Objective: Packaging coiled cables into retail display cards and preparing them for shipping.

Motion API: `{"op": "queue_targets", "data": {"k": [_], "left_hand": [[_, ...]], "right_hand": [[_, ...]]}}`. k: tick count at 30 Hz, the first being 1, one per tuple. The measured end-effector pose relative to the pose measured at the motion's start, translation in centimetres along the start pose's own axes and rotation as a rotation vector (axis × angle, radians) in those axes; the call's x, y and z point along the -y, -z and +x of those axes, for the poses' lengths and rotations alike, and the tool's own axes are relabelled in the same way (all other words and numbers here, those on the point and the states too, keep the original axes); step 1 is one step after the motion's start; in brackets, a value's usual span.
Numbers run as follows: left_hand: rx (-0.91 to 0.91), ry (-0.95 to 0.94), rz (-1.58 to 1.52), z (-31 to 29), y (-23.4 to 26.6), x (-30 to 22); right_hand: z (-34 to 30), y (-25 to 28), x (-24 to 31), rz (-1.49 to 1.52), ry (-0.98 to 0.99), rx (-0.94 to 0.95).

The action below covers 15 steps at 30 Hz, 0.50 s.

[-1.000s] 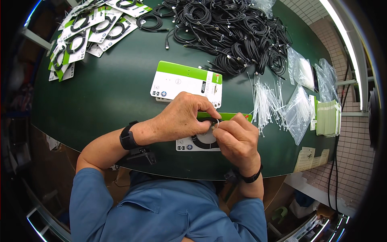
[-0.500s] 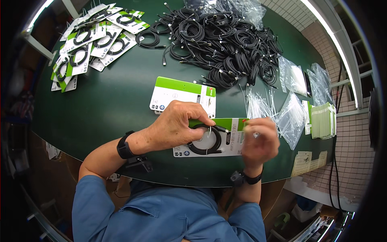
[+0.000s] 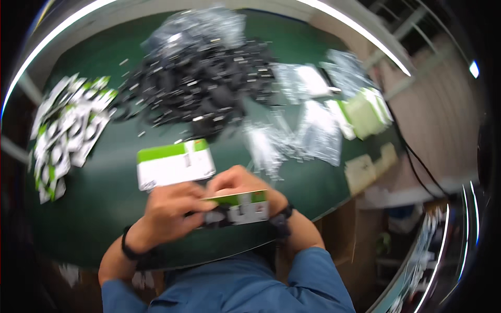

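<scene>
My left hand (image 3: 169, 211) is closed on the left part of a green-and-white cable card (image 3: 250, 208), lifted off the table and tilted. A coiled black cable (image 3: 216, 215) lies against the card's front, partly behind my fingers and blurred. My right hand (image 3: 241, 181) is at the card's far side, its fingers curled in near my left fingertips; the card and blur hide what they pinch. Beyond my hands, flat on the table, lies a stack of blank green-and-white cards (image 3: 175, 164).
A big heap of coiled black cables (image 3: 193, 88) lies at the back under clear plastic (image 3: 203, 26). Finished cards with cables (image 3: 73, 125) pile up at left. White cable ties (image 3: 263, 148), plastic bags (image 3: 319, 133) and a card stack (image 3: 365, 115) are at right.
The card with its cable has been lifted and tilted. My right hand has moved from the card's right end to behind it. The view has turned and shifted, blurring everything.
</scene>
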<state>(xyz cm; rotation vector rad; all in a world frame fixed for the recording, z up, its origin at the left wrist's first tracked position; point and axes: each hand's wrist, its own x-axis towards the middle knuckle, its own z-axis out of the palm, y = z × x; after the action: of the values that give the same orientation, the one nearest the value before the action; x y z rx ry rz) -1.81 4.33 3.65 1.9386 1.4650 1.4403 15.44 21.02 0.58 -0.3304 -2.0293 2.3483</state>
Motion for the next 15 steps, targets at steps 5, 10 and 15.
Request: {"op": "queue_targets", "data": {"k": [5, 10, 15], "left_hand": [[0.008, -0.136, 0.200, 0.7, -0.4, -2.1], [0.232, -0.359, 0.266, 3.0, 0.0, -4.1], [0.301, -0.450, 0.184, 4.5, -3.3, -5.2]], "right_hand": [[0.1, -0.4, 0.1, 0.031, 0.171, 0.060], [-3.3, -1.3, 2.3, 0.138, 0.234, -0.053], [-8.6, -1.5, 2.2, -0.068, 0.408, -0.233]]}}
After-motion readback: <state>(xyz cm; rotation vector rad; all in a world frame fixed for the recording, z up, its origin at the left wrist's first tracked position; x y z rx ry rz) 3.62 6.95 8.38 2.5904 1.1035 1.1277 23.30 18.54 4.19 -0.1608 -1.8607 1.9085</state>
